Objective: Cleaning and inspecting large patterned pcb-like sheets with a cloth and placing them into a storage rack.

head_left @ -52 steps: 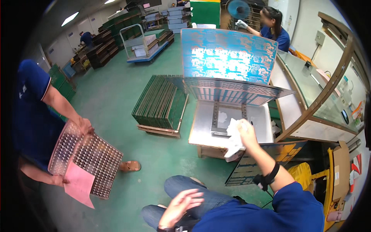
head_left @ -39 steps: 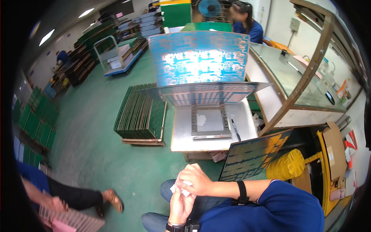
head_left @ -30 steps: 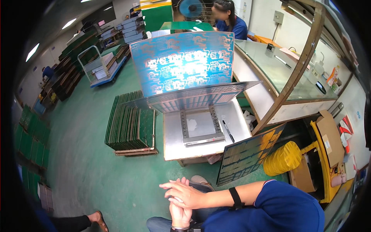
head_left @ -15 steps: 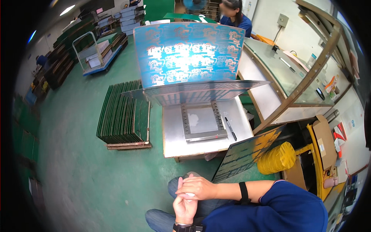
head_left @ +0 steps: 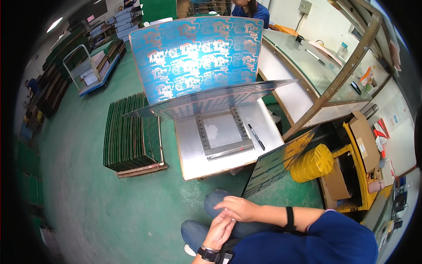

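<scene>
Over my lap my two hands meet. My left hand [head_left: 219,230] is turned up, its fingers closed and reaching under the right one. My right hand [head_left: 239,208] bends over those fingertips, one finger stretched out and the others curled. Whatever lies between the fingers is hidden or too small to name. Ahead, a white-topped table [head_left: 189,160] bears a metal frame rack [head_left: 230,149] and a black pen [head_left: 256,137]. Two large circuit panels stand upright there: a blue one with copper traces [head_left: 198,57] and a dark one [head_left: 220,99] in front, set crosswise.
Many green panels stand in a rack [head_left: 127,136] on the floor at left. A dark panel [head_left: 274,165] leans beside a yellow roll [head_left: 312,163] at right. Behind are a glass-topped bench [head_left: 303,66], a blue trolley [head_left: 101,81] and a seated person [head_left: 256,11].
My hands have shifted right and the right one has loosened its cover over the left. The white thing seen between them before no longer shows. The view has turned slightly.
</scene>
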`<move>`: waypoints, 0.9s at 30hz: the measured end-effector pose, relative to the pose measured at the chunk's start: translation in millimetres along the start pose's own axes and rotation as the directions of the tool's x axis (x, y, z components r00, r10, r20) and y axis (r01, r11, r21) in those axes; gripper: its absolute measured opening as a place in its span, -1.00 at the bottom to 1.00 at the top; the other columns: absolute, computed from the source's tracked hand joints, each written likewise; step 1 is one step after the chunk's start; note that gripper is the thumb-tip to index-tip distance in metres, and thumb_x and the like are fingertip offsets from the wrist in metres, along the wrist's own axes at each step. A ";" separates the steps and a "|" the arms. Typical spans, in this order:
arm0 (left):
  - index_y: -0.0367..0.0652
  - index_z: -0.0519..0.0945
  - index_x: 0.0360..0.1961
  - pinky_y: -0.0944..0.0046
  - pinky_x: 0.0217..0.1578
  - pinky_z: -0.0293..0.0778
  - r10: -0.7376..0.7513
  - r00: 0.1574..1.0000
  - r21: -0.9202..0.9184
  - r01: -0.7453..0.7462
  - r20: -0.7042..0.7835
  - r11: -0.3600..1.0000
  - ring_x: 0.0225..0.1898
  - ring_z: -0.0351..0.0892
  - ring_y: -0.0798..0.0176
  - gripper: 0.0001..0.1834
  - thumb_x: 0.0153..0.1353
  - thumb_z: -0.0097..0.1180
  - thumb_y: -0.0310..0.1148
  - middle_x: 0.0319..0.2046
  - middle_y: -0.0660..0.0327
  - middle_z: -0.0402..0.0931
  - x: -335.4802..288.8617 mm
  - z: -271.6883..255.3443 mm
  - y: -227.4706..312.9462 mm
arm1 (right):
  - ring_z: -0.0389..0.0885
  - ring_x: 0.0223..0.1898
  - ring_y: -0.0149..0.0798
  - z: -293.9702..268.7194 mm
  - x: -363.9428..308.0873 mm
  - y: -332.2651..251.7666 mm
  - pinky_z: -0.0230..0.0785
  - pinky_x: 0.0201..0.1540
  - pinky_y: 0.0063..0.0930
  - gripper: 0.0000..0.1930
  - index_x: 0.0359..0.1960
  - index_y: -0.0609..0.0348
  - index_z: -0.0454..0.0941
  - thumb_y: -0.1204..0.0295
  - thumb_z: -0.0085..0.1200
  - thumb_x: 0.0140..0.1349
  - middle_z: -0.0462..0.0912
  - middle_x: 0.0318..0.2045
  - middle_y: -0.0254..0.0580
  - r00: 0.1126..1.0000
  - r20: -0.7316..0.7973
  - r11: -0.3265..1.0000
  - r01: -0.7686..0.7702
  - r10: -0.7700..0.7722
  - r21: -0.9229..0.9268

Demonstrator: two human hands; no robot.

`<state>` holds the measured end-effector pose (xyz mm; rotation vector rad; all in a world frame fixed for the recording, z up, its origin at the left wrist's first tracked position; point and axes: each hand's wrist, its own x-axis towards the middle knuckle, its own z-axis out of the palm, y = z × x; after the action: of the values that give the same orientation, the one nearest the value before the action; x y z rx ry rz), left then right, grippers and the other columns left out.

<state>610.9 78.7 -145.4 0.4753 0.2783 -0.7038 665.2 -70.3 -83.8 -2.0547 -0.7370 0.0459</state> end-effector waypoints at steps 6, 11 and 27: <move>-0.37 0.37 0.02 0.35 -0.01 0.38 -0.178 0.983 0.142 0.169 0.054 0.975 -0.08 0.47 0.28 -0.65 0.27 -0.08 -0.38 -0.11 0.11 0.46 9.8 7.3 1.7 | 0.52 -0.33 -0.35 -6.6 -42.6 17.5 0.36 -0.22 -0.46 -0.85 -0.26 0.18 0.46 0.41 0.03 0.17 0.55 -0.39 -0.22 0.885 0.078 0.837 -0.461 0.460 0.294; -0.38 0.31 0.08 0.24 0.05 0.33 -0.135 0.989 0.144 0.126 0.055 0.981 0.02 0.40 0.20 -0.55 0.33 -0.21 -0.22 -0.01 0.02 0.40 -5.6 -15.5 12.3 | 0.51 -0.33 -0.37 44.3 -41.7 175.3 0.37 -0.25 -0.47 -0.68 -0.01 0.19 0.39 0.38 -0.06 0.20 0.55 -0.37 -0.18 0.600 0.023 0.552 -0.750 0.800 0.364; -0.27 0.29 0.08 0.23 -0.08 0.41 0.126 0.881 -0.083 -0.182 -0.455 0.980 -0.11 0.44 0.17 -0.64 0.30 -0.16 -0.35 -0.14 0.07 0.41 -53.7 -98.1 13.1 | 0.48 -0.54 -0.34 98.4 -19.3 327.6 0.39 -0.57 -0.54 -0.78 -0.22 0.17 0.47 0.33 -0.15 0.27 0.52 -0.48 -0.24 0.249 -0.207 0.307 -0.483 0.946 0.820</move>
<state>572.0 166.7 -203.9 0.5326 0.7087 -0.4091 777.4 -135.2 -400.9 -1.3611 0.8232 0.0774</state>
